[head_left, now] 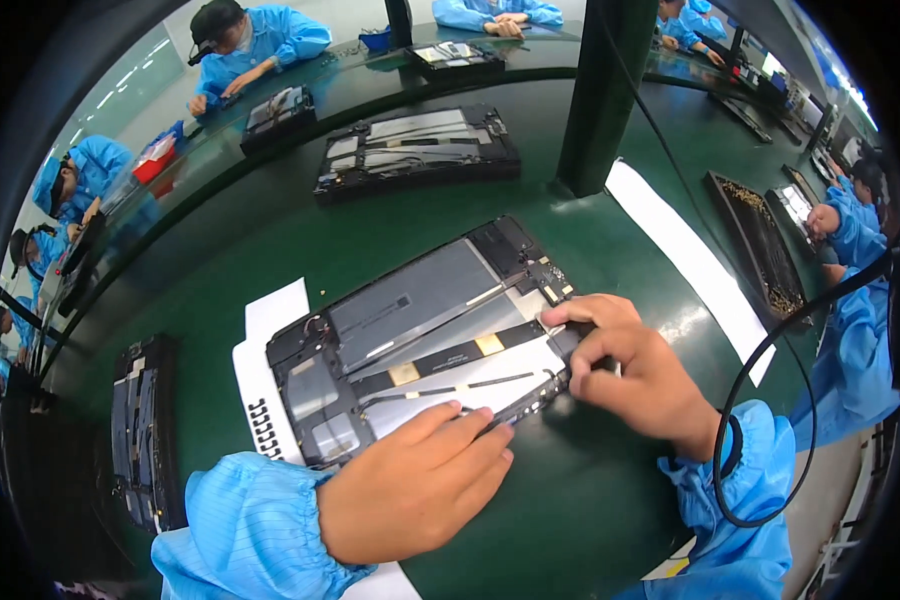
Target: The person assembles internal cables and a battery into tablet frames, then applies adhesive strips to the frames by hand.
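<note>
1. The left hand (415, 490) lies with fingers loosely extended over the near edge of an opened tablet-like device (420, 335), grasping nothing.
2. The right hand (640, 375) is half-curled, thumb and forefinger touching the device's right end; whether they pinch anything, I cannot tell.
3. The device lies tilted across the green tabletop (550, 510), centrally before the person. The step appears to be steadying it while working at that end; the next move probably calls for a firm left hand and light right fingertips.
4. Around it: another opened device (145, 440) to the left, a white strip (685, 260) to the right.
5. Beyond stand a dark-green post (610, 110) and a third device (415, 150).
6. Farthest, blue-clad co-workers (280, 35) sit at benches.
</note>
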`<state>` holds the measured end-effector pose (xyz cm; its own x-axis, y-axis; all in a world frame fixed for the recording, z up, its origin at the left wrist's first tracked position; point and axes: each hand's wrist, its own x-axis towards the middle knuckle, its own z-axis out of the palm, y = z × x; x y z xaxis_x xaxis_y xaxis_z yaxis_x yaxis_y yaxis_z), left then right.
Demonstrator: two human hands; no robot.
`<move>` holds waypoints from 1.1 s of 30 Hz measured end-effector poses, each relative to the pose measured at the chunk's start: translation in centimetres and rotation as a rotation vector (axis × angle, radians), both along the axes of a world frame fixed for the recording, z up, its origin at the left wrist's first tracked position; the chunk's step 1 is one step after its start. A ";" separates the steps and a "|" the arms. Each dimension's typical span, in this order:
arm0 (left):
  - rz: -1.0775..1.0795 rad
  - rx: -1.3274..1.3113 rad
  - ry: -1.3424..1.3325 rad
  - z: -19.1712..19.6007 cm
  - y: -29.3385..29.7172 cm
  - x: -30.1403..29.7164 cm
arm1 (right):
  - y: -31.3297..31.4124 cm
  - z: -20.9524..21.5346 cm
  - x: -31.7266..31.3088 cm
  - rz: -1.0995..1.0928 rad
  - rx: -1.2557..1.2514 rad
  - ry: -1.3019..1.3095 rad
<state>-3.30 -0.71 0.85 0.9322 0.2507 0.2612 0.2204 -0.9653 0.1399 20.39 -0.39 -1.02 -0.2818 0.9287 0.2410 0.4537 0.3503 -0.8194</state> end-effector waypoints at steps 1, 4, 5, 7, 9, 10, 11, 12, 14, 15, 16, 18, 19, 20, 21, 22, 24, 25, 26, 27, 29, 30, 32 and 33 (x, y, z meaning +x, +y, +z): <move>-0.014 -0.006 0.019 -0.7 0.3 0.4 | 0.0 -0.1 0.1 -0.014 -0.004 -0.032; -0.023 0.008 -0.006 -1.3 0.3 0.4 | 0.3 0.5 -0.1 0.005 -0.027 -0.053; 0.003 -0.027 0.000 -1.0 0.3 0.5 | 0.5 0.4 -0.1 0.021 -0.042 -0.049; 0.036 -0.067 0.001 -0.6 0.4 0.8 | 1.0 0.2 0.0 0.045 -0.048 -0.071; 0.038 -0.050 -0.015 -0.9 0.5 0.9 | 1.3 0.2 0.2 0.066 -0.032 -0.112; 0.039 -0.017 -0.027 -1.0 0.5 1.0 | 1.5 0.1 0.2 0.076 -0.043 -0.111; 0.032 -0.026 -0.035 -0.9 0.6 1.1 | 1.4 0.3 0.4 0.067 -0.044 -0.107; 0.027 -0.015 -0.034 -0.8 0.6 1.2 | 1.2 0.5 0.5 0.059 -0.042 -0.102; 0.024 -0.004 -0.029 -0.7 0.5 1.2 | 1.1 0.6 0.3 0.053 -0.042 -0.122; 0.027 -0.010 -0.027 -0.7 0.5 1.0 | 1.0 0.6 0.1 0.051 -0.035 -0.136; 0.029 -0.015 -0.025 -0.7 0.5 0.8 | 1.0 0.5 -0.1 0.048 -0.027 -0.151; 0.031 -0.012 -0.029 -0.6 0.5 0.9 | 1.0 0.2 -0.2 0.045 -0.029 -0.152; 0.032 -0.008 -0.035 -0.7 0.6 1.0 | 1.0 0.1 -0.3 0.041 -0.028 -0.155; 0.028 -0.009 -0.036 -0.8 0.8 1.2 | 1.0 0.0 -0.3 0.037 -0.030 -0.156; 0.003 -0.022 -0.074 -1.0 1.1 1.6 | 1.0 0.0 -0.3 0.032 -0.028 -0.161; -0.009 -0.033 -0.105 -1.0 1.2 1.9 | 1.1 -0.1 -0.4 0.038 -0.022 -0.160; -0.015 -0.015 -0.085 -1.2 1.5 2.6 | 0.9 0.2 -0.6 0.040 -0.013 -0.152; -0.020 0.000 -0.064 -1.3 1.6 2.7 | 0.9 0.2 -0.6 0.042 -0.008 -0.142; -0.022 -0.001 -0.063 -1.3 1.6 2.7 | 1.0 0.3 -0.5 0.040 -0.009 -0.141; -0.020 0.010 -0.051 -1.3 1.6 2.6 | 1.1 0.3 -0.2 0.070 -0.032 -0.109; -0.025 0.018 -0.042 -1.4 1.6 2.5 | 0.9 0.3 0.4 0.092 -0.057 -0.079; -0.031 0.033 -0.044 -1.5 1.6 2.5 | 0.8 0.1 0.8 0.081 -0.076 -0.014; -0.039 0.047 -0.044 -1.6 1.6 2.8 | 0.4 0.1 1.1 0.068 -0.096 0.054; -0.034 0.043 -0.054 -1.6 1.5 2.9 | 0.2 0.1 1.1 0.044 -0.071 0.045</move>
